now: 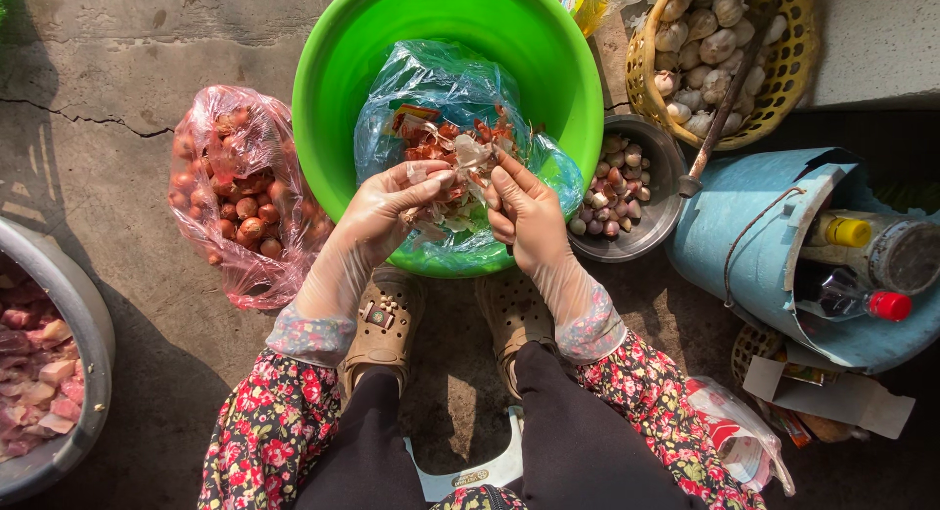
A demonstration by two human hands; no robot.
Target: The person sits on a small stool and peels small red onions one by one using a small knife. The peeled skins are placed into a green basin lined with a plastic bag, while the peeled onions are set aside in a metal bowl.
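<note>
Obs: your fingers (443, 180) meet over the near side of the green basin (333, 69), both hands in thin clear gloves

Left hand (387, 211): fingers pinched shut on a small shallot (472, 156) and its loose papery skin. Right hand (526, 211): fingers curled, thumb and forefinger closed on the same piece from the other side. The two grips touch at the shallot, so neither hand is nearer; it sits directly between the fingertips, just above them toward the basin's centre. Long axis: cannot tell, skin flakes hide the shape

Pose: both wrists come up from your knees and angle inward over the basin's near rim, palms turned toward each other, floral sleeves (279, 422) at the forearms

Outward, relative to the basin:
- inside it, a clear blue-tinted plastic bag (441, 79) holding reddish peelings, right under your hands
- left of it, a pink bag of unpeeled shallots (240, 192) on the concrete floor
- right of it, touching the rim, a metal bowl of peeled bulbs (622, 187)
- beyond that bowl, a yellow basket of garlic (720, 40)
- far right, a tipped blue bucket (754, 236) with bottles
- far left, a metal pan of cut meat (39, 368)
</note>
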